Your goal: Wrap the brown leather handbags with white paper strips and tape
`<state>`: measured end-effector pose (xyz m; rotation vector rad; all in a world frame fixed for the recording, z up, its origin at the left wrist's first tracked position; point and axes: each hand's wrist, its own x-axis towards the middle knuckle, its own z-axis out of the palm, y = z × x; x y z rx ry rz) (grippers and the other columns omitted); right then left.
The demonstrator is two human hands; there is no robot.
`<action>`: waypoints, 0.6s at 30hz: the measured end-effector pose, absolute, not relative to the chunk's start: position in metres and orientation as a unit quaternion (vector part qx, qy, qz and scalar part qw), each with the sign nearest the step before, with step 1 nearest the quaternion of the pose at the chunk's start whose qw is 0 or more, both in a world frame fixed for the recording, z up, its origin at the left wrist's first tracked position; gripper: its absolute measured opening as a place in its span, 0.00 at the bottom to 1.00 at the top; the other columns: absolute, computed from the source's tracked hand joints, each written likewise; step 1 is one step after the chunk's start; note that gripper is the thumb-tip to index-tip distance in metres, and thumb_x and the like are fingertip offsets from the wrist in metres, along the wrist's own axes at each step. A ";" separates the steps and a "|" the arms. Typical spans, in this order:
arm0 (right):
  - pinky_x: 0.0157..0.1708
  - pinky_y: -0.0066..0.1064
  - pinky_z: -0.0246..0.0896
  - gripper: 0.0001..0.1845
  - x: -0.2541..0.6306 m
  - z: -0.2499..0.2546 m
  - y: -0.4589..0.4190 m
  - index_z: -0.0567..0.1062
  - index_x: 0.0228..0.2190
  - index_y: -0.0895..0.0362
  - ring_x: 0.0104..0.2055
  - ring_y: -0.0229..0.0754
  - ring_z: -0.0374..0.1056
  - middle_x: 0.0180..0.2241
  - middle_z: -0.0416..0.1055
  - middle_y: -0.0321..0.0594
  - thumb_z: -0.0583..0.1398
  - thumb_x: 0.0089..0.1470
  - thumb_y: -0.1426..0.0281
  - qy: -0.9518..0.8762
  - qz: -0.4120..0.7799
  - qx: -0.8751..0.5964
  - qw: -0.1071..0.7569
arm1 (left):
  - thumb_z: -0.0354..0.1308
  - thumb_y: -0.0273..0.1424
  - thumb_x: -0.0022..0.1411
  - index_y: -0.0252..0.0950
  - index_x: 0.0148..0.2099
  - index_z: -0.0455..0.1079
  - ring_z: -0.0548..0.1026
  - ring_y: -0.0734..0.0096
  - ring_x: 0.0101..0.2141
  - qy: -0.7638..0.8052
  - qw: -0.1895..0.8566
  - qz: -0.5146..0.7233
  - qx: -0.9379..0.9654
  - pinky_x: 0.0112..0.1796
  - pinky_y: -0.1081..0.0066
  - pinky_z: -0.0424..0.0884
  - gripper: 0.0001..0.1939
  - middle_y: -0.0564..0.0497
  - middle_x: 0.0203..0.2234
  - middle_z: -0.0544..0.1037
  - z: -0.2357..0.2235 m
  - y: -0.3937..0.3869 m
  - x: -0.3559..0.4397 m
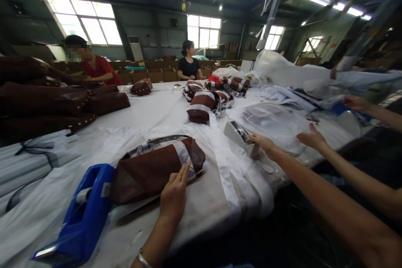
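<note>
A brown leather handbag (147,171) lies on its side in front of me, with a white wrap band (182,154) around one end and its strap behind it. My left hand (174,192) rests on the band with fingers stretched out flat, pressing the bag's near side. My right hand (264,143) reaches to a pale tape dispenser (235,131), its fingertips pinched together at the dispenser's near end. What those fingers hold, if anything, is too small to make out. Left of the bag stands a blue tape dispenser (83,213), close against it.
Wrapped brown bags (202,106) lie in the middle of the table (160,113). Large brown bags (40,96) are piled at left. At right, a co-worker's hands (314,138) are near clear plastic bags (273,121). Two people (189,65) stand across the table.
</note>
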<state>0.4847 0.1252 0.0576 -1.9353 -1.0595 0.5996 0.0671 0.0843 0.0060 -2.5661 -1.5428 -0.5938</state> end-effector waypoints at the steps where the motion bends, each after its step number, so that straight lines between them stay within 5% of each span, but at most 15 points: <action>1: 0.43 0.42 0.65 0.21 0.482 0.058 0.128 0.83 0.26 0.59 0.41 0.54 0.73 0.35 0.80 0.49 0.66 0.43 0.52 -0.412 0.261 -0.762 0.427 | 0.50 0.14 0.59 0.46 0.73 0.41 0.72 0.70 0.44 -0.507 0.047 -0.193 -0.839 0.42 0.75 0.76 0.45 0.55 0.62 0.69 0.006 0.084 0.067; 5: 0.43 0.39 0.67 0.20 0.475 0.068 0.130 0.82 0.26 0.59 0.47 0.54 0.72 0.45 0.78 0.51 0.72 0.34 0.56 -0.372 0.288 -0.714 0.519 | 0.49 0.14 0.60 0.47 0.72 0.43 0.72 0.70 0.44 -0.510 0.051 -0.198 -0.836 0.42 0.75 0.75 0.44 0.56 0.61 0.70 0.005 0.084 0.067; 9: 0.52 0.34 0.65 0.20 0.471 0.087 0.109 0.82 0.29 0.56 0.58 0.49 0.66 0.58 0.70 0.44 0.72 0.37 0.54 -0.359 0.260 -0.647 0.621 | 0.48 0.14 0.61 0.47 0.72 0.43 0.72 0.70 0.45 -0.513 0.047 -0.198 -0.834 0.42 0.75 0.76 0.42 0.58 0.62 0.69 0.004 0.083 0.067; 13: 0.52 0.34 0.69 0.19 0.467 0.092 0.070 0.83 0.31 0.55 0.53 0.48 0.70 0.49 0.77 0.44 0.75 0.36 0.58 -0.320 0.311 -0.603 0.662 | 0.48 0.15 0.61 0.46 0.72 0.42 0.72 0.69 0.45 -0.509 0.046 -0.195 -0.837 0.42 0.74 0.76 0.42 0.59 0.63 0.68 0.005 0.083 0.067; 18: 0.39 0.35 0.77 0.18 0.467 0.062 0.030 0.82 0.30 0.55 0.38 0.46 0.76 0.35 0.80 0.45 0.73 0.40 0.57 -0.268 0.384 -0.649 0.600 | 0.49 0.15 0.61 0.48 0.72 0.44 0.72 0.70 0.45 -0.516 0.043 -0.193 -0.834 0.41 0.75 0.76 0.42 0.60 0.62 0.68 0.006 0.083 0.067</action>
